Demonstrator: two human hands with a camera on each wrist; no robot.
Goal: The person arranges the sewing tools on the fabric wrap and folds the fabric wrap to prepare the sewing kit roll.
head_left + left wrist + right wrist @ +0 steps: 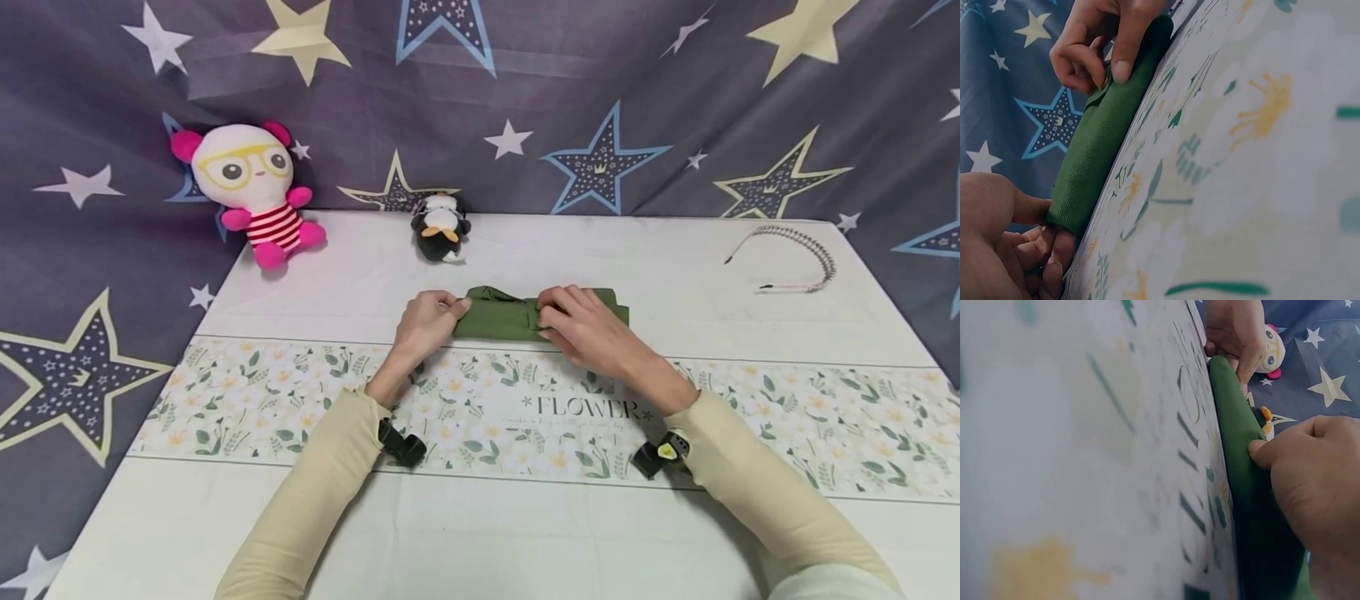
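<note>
A dark green rolled cloth (498, 321) lies crosswise near the table's middle, just behind the floral band. My left hand (431, 321) pinches its left end, thumb on top and fingers below, as the left wrist view shows at the roll's near end (1088, 169). Right of centre, my right hand (588, 329) grips the roll at a raised fold, its thumb (1259, 447) pressed on the cloth. A loose flap (491, 293) stands up along the back edge between the hands. The right hand covers part of the roll.
A pink and white plush toy (258, 192) sits at the back left. A small penguin plush (440, 229) is behind the roll, and a headband (821, 254) lies at the back right. A star-patterned curtain (517, 92) hangs behind the white table (480, 533).
</note>
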